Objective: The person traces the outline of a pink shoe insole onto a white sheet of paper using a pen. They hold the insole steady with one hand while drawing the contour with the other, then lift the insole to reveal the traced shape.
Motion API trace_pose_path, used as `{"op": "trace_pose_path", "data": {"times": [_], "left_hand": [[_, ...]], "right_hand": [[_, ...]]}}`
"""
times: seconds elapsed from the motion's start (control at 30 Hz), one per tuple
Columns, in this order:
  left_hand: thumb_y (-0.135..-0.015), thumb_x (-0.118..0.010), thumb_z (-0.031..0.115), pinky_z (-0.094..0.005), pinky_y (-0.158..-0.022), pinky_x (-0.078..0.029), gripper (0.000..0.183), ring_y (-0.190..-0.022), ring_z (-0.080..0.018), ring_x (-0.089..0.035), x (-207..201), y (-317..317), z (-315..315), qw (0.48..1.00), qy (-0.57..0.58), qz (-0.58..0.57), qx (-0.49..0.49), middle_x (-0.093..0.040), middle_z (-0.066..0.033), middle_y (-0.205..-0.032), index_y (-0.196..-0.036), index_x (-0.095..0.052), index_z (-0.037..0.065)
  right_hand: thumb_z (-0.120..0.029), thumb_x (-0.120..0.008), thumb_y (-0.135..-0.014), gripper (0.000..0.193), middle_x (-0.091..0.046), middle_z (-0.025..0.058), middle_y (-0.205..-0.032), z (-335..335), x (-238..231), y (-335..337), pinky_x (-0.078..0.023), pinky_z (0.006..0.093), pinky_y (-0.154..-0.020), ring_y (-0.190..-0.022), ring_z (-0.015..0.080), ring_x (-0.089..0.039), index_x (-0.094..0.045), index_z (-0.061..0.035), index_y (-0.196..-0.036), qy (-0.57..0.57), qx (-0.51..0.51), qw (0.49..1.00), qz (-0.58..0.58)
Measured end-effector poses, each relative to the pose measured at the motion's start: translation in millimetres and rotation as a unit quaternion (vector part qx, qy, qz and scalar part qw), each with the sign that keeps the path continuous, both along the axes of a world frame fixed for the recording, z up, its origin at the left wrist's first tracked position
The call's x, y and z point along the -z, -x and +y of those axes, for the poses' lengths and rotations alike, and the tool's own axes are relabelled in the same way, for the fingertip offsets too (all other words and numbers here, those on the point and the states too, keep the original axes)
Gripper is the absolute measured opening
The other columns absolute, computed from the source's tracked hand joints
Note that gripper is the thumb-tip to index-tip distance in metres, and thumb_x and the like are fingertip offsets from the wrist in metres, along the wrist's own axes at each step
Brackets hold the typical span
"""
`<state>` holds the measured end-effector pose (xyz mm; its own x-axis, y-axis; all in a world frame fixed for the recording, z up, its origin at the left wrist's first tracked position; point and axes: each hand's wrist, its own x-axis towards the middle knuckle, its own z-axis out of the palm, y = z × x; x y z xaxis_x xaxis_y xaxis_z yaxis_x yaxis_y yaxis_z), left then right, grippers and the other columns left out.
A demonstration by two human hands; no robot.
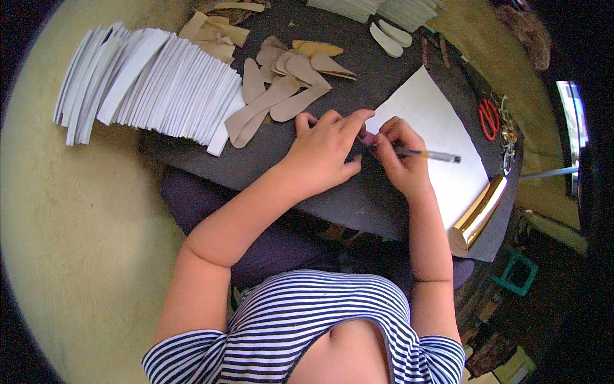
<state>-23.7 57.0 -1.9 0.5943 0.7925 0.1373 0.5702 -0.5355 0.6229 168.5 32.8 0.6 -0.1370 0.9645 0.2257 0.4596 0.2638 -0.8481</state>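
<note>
My right hand point(404, 157) is closed around a pen point(441, 156) with a clear barrel, its back end pointing right. Just left of its fingertips shows a small pinkish piece point(368, 137); what it belongs to is unclear. My left hand point(326, 150) rests on the dark work surface with thumb and fingers apart, its index finger reaching the left edge of a white sheet point(441, 141). The sheet lies under and beyond my right hand. Its near right end curls into a shiny gold roll point(478, 216).
Beige sole-shaped pieces point(268, 109) lie loosely beyond my left hand. A long row of white strips point(173, 83) stands at left. Farther back are two white insole shapes point(390, 38) and stacked pieces point(345, 6). Red-handled scissors point(489, 120) lie near the board's point(249, 173) right edge.
</note>
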Motion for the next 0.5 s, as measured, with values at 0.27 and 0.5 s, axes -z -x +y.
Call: {"op": "trace_pose_path", "data": {"times": [0.27, 0.5], "left_hand": [[-0.079, -0.067, 0.026, -0.0475, -0.09, -0.032, 0.061, -0.11, -0.026, -0.052, 0, -1, -3, 1.0, -0.021, 0.008, 0.022, -0.057, -0.0067, -0.123, -0.135, -0.044, 0.016], [-0.08, -0.068, 0.03, -0.0484, -0.095, -0.03, 0.054, -0.12, -0.0288, -0.044, 3, -18, -7, 0.993, -0.108, 0.052, 0.016, -0.05, -0.0071, -0.132, -0.129, -0.052, 0.014]], "right_hand": [[-0.024, -0.045, -0.102, 0.028, -0.061, 0.0067, -0.067, 2, -15, -25, -0.042, 0.0235, -0.053, -0.057, 0.0113, -0.056, -0.061, -0.0015, -0.104, 0.035, 0.141, 0.966, 0.214], [-0.024, -0.05, -0.101, 0.026, -0.061, 0.0046, -0.067, 6, -17, -32, -0.042, 0.0245, -0.054, -0.059, 0.0101, -0.055, -0.064, -0.0025, -0.097, 0.038, 0.142, 0.975, 0.167]]}}
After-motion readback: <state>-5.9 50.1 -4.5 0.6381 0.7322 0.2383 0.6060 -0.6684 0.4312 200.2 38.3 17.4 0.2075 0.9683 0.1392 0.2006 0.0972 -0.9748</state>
